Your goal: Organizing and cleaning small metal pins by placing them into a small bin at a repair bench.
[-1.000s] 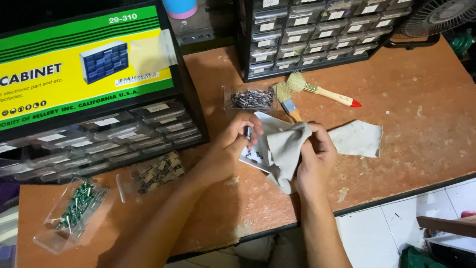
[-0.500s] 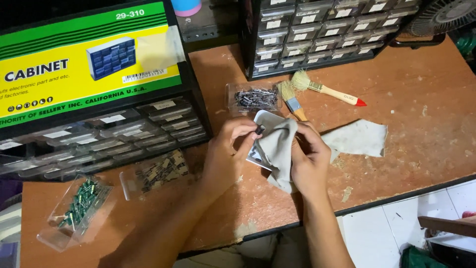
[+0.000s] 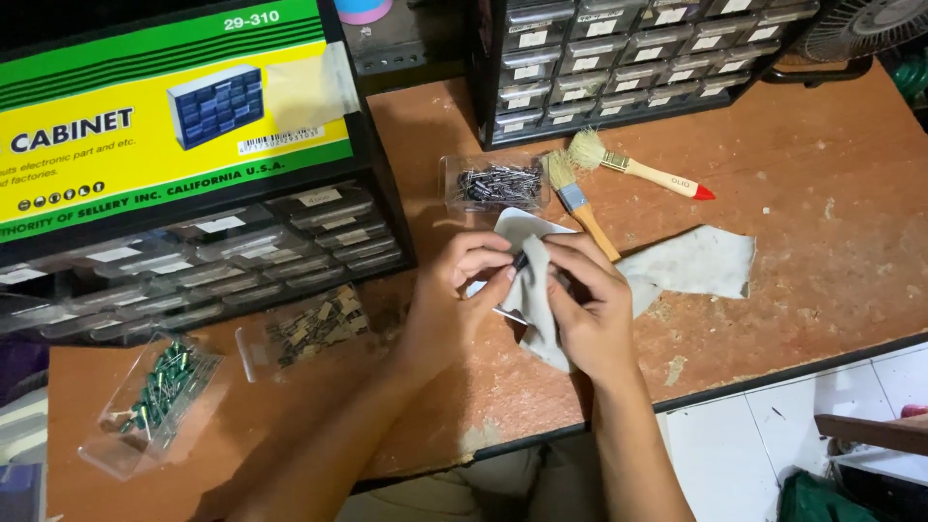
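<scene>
My left hand (image 3: 462, 290) pinches a small dark part with thin metal leads (image 3: 516, 263) against a white cloth (image 3: 696, 263). My right hand (image 3: 588, 302) grips the cloth, folded around that part, with its fingers closed over the fabric. Both hands meet above the middle of the brown wooden table (image 3: 812, 184). The cloth's loose end trails off to the right across the tabletop. Most of the part is hidden by cloth and fingers.
A clear drawer of dark parts (image 3: 495, 184) lies just behind the hands, with two brushes (image 3: 580, 201) (image 3: 638, 170) beside it. Two more clear drawers (image 3: 307, 327) (image 3: 155, 398) lie at left. Drawer cabinets (image 3: 222, 261) (image 3: 619, 58) stand behind. The table's front edge (image 3: 773, 377) drops to a white tiled floor.
Both hands have shifted slightly and bunched the cloth tighter around the small part; the camera view has drifted a little. The drawers and brushes lie where they were.
</scene>
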